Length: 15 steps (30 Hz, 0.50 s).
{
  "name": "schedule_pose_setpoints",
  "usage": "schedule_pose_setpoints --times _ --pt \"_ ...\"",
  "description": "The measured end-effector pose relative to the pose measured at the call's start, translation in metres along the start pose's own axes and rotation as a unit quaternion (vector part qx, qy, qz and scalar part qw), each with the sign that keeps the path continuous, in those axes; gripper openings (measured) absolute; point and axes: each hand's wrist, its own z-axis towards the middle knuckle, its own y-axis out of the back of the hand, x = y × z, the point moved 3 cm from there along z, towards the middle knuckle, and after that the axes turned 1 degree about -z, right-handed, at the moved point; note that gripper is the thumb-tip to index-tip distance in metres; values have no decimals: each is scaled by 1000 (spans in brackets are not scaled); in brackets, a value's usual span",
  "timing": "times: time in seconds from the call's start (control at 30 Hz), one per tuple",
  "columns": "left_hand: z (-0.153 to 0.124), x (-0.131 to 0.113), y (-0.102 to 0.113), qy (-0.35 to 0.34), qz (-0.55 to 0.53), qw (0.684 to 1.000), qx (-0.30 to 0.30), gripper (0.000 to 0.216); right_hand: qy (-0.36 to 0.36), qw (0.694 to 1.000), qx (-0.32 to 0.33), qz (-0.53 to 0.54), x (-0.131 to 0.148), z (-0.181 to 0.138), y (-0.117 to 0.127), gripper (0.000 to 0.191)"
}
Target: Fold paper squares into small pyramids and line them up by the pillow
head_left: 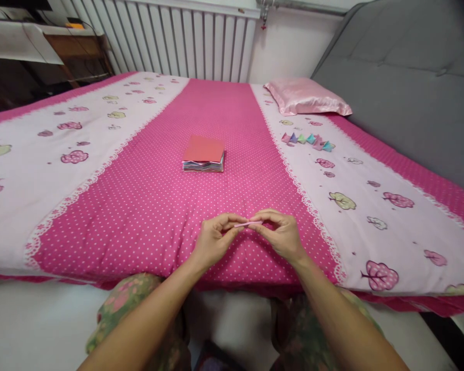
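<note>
A small pink folded paper (pixel 248 223) is pinched between my two hands, seen nearly edge-on just above the bed's near edge. My left hand (pixel 216 238) grips its left end between thumb and fingers. At the other end, my right hand (pixel 281 232) holds it the same way, and the fingers of both hands almost meet. Farther off, a stack of coloured paper (pixel 203 150) with a red sheet on top lies on the bedspread. To the right sits a row of several small folded paper pieces (pixel 311 140) in pink, purple, green and blue.
The bed wears a pink dotted and white bedspread (pixel 147 206) with a tree print. A pink satin pillow (pixel 306 96) rests near the grey headboard (pixel 406 77). Behind stands a white radiator (pixel 178 38), with a desk (pixel 75 49) at the far left. My knees are below the bed's edge.
</note>
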Motion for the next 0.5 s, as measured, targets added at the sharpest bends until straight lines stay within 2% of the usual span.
schedule_pose_setpoints --times 0.27,0.5 --pt "0 -2 0 6 4 1000 -3 17 -15 1000 -6 3 -1 0 0 8" --pt "-2 0 3 -12 94 995 -34 14 -17 1000 4 -11 -1 -1 0 6"
